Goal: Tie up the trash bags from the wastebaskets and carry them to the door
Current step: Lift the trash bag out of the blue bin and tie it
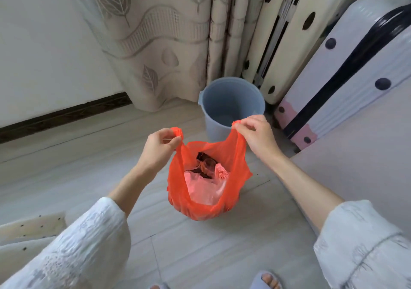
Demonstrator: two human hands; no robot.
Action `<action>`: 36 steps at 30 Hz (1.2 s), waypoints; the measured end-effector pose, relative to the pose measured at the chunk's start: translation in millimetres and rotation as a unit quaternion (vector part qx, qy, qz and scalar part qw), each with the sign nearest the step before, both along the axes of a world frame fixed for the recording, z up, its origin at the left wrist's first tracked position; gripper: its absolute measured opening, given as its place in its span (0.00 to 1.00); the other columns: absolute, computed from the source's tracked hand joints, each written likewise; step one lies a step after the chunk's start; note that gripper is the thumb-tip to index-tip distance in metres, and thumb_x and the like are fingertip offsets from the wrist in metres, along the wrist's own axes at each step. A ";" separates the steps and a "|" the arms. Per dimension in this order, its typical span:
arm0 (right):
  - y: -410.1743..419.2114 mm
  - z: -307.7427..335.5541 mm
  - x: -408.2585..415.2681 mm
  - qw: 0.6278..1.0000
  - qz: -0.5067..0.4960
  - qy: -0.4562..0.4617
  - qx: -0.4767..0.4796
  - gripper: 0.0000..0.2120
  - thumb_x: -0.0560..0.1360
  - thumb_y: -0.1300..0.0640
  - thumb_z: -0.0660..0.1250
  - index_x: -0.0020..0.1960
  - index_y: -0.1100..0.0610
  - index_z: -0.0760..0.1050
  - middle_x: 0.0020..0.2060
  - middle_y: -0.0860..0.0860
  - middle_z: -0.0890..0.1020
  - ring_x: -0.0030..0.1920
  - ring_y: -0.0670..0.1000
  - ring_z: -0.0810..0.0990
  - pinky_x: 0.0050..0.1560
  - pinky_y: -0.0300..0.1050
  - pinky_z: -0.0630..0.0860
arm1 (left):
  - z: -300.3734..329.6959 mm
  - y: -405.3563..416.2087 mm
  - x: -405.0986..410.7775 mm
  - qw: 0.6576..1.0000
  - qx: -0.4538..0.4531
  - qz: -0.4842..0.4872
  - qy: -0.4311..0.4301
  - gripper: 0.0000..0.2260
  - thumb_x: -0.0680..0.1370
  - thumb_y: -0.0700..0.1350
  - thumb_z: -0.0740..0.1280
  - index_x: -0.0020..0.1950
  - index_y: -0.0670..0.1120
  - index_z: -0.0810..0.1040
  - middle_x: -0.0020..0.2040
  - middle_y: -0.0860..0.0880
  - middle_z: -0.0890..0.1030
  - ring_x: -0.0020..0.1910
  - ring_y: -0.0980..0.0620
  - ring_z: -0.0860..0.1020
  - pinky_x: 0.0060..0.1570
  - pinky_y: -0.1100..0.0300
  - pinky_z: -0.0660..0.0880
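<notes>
Head view: my left hand (pixel 160 143) and right hand (pixel 255 134) each pinch a handle of the orange trash bag (pixel 178 197), hanging open at 6 o'clock of the blue wastebasket (pixel 213 126).

Soft, even daylight fills the scene — bright but not harsh, with no hard-edged shadows anywhere. Between the left hand (pixel 159 146) and the right hand (pixel 255 137) the orange bag (pixel 235 190) glows, light passing through its thin plastic and tinting the contents pink. Just below the bag a faint, diffuse shadow lies on the pale floor (pixel 200 255). Beyond the right hand the suitcase (pixel 347 70) shows a mild sheen. The wide-angle lens bends straight lines — the baseboard (pixel 66 116) far left of the left hand curves and tilts. Detail is slightly soft overall, softest toward the frame's corners, near the sleeves (pixel 89 239).
</notes>
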State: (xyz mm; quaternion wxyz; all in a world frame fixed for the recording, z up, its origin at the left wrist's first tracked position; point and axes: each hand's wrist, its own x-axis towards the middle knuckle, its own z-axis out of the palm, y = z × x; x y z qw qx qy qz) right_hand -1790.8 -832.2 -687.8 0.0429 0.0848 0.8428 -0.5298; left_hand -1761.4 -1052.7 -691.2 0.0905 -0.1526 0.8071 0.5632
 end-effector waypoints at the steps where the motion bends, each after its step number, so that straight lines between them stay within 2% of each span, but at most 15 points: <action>1: 0.9 -20.8 1.0 1.000 0.003 0.010 0.002 0.06 0.73 0.61 0.67 0.46 0.63 0.82 0.49 0.52 0.72 0.50 0.43 0.72 0.43 0.16 0.62 | -21.6 2.0 1.5 1.000 -0.012 -0.004 0.009 0.05 0.75 0.39 0.64 0.43 0.46 0.79 0.41 0.46 0.80 0.43 0.49 0.79 0.55 0.51 0.77; 4: 5.3 -79.1 5.3 0.999 0.018 0.031 -0.005 0.07 0.75 0.61 0.65 0.45 0.63 0.80 0.51 0.53 0.74 0.45 0.40 0.74 0.42 0.17 0.64 | -84.4 12.2 9.4 0.997 -0.053 0.017 0.051 0.04 0.75 0.40 0.64 0.47 0.43 0.79 0.45 0.44 0.80 0.45 0.49 0.78 0.53 0.56 0.76; 7: 6.6 -118.3 -4.0 0.995 0.011 0.061 -0.072 0.06 0.76 0.63 0.62 0.47 0.56 0.76 0.48 0.51 0.78 0.47 0.43 0.76 0.43 0.19 0.67 | -126.7 17.7 1.5 0.984 -0.070 0.050 0.157 0.03 0.75 0.40 0.66 0.47 0.46 0.78 0.49 0.49 0.73 0.49 0.54 0.74 0.45 0.76 0.70; 12: -0.8 -166.5 -25.7 0.974 0.066 0.132 -0.171 0.19 0.75 0.65 0.62 0.63 0.50 0.72 0.53 0.41 0.78 0.57 0.43 0.77 0.57 0.32 0.72 | -173.0 7.5 -23.5 0.969 0.061 0.028 0.236 0.12 0.75 0.43 0.67 0.53 0.59 0.74 0.55 0.55 0.74 0.56 0.60 0.72 0.58 0.62 0.69; 15: 0.3 -191.8 -36.8 0.963 0.073 0.171 -0.193 0.20 0.75 0.64 0.64 0.66 0.53 0.71 0.55 0.42 0.78 0.58 0.41 0.77 0.57 0.29 0.72 | -199.3 12.6 -37.1 0.956 0.131 0.006 0.263 0.20 0.76 0.42 0.65 0.58 0.66 0.67 0.53 0.52 0.78 0.53 0.57 0.77 0.56 0.57 0.73; 17: 4.5 -207.9 -42.9 0.961 0.061 0.204 -0.176 0.15 0.74 0.62 0.66 0.60 0.52 0.74 0.54 0.47 0.81 0.55 0.42 0.79 0.56 0.31 0.73 | -217.7 17.8 -45.4 0.950 0.125 0.012 0.287 0.19 0.78 0.42 0.62 0.60 0.65 0.63 0.52 0.49 0.80 0.50 0.51 0.80 0.51 0.55 0.76; 19: 8.8 -224.9 -40.7 0.965 0.024 0.217 -0.149 0.11 0.72 0.59 0.69 0.51 0.51 0.70 0.49 0.51 0.82 0.47 0.43 0.80 0.49 0.30 0.73 | -235.6 22.2 -46.9 0.946 0.099 0.021 0.309 0.18 0.79 0.39 0.57 0.61 0.60 0.59 0.47 0.49 0.81 0.37 0.54 0.80 0.38 0.60 0.78; 21: 14.6 -242.0 -30.5 0.971 -0.008 0.205 -0.127 0.15 0.70 0.57 0.71 0.50 0.52 0.66 0.46 0.52 0.81 0.44 0.45 0.80 0.47 0.33 0.74 | -249.6 23.4 -42.7 0.945 0.079 0.045 0.315 0.17 0.78 0.35 0.53 0.60 0.56 0.58 0.40 0.51 0.78 0.26 0.58 0.72 0.27 0.67 0.71; 24: 23.5 -251.7 -16.2 0.969 0.078 0.199 -0.124 0.26 0.68 0.58 0.73 0.61 0.48 0.65 0.62 0.43 0.77 0.62 0.47 0.76 0.63 0.42 0.71 | -251.5 20.0 -40.2 0.940 0.110 0.071 0.315 0.13 0.79 0.35 0.50 0.50 0.54 0.59 0.36 0.50 0.74 0.21 0.61 0.63 0.23 0.69 0.63; 25: 27.3 -252.1 -15.7 0.961 0.137 0.211 -0.116 0.32 0.68 0.61 0.73 0.65 0.44 0.62 0.66 0.35 0.70 0.69 0.45 0.69 0.68 0.38 0.66 | -247.8 19.0 -42.3 0.940 0.120 0.073 0.312 0.12 0.80 0.35 0.50 0.46 0.54 0.58 0.36 0.50 0.73 0.20 0.61 0.63 0.23 0.69 0.62; 27: 34.7 -250.5 -18.7 0.956 0.210 0.201 -0.049 0.36 0.68 0.60 0.73 0.67 0.40 0.58 0.64 0.27 0.65 0.72 0.42 0.63 0.64 0.24 0.61 | -241.6 15.7 -47.7 0.937 0.133 0.073 0.314 0.11 0.80 0.37 0.51 0.44 0.53 0.58 0.36 0.50 0.75 0.21 0.59 0.63 0.23 0.67 0.62; 29: 44.0 -255.7 -22.9 0.962 0.207 0.169 0.050 0.33 0.66 0.53 0.74 0.66 0.42 0.62 0.61 0.33 0.71 0.68 0.45 0.68 0.63 0.26 0.65 | -243.8 10.8 -48.1 0.935 0.135 0.069 0.320 0.09 0.80 0.39 0.53 0.45 0.53 0.59 0.39 0.50 0.78 0.23 0.57 0.67 0.26 0.65 0.66; 32: 51.9 -278.0 -20.2 0.951 0.206 0.147 0.180 0.33 0.66 0.51 0.74 0.69 0.52 0.66 0.65 0.49 0.73 0.69 0.54 0.67 0.70 0.52 0.64 | -255.4 1.2 -37.6 0.942 0.138 0.056 0.301 0.11 0.78 0.45 0.61 0.53 0.56 0.60 0.47 0.55 0.83 0.34 0.56 0.78 0.34 0.61 0.76; 34: 46.5 -287.2 -15.5 0.947 0.196 0.149 0.208 0.30 0.67 0.51 0.72 0.67 0.53 0.69 0.63 0.50 0.74 0.68 0.54 0.67 0.69 0.48 0.63 | -259.9 -6.9 -29.7 0.947 0.140 0.030 0.289 0.19 0.76 0.45 0.65 0.61 0.57 0.59 0.53 0.54 0.82 0.49 0.59 0.81 0.44 0.66 0.77; 36: 36.1 -292.7 -14.6 0.949 0.173 0.155 0.213 0.20 0.69 0.53 0.71 0.60 0.55 0.74 0.55 0.51 0.77 0.62 0.53 0.71 0.61 0.40 0.64 | -261.7 -11.8 -24.0 0.954 0.127 -0.008 0.270 0.25 0.73 0.44 0.69 0.65 0.53 0.61 0.59 0.49 0.78 0.58 0.58 0.77 0.54 0.63 0.76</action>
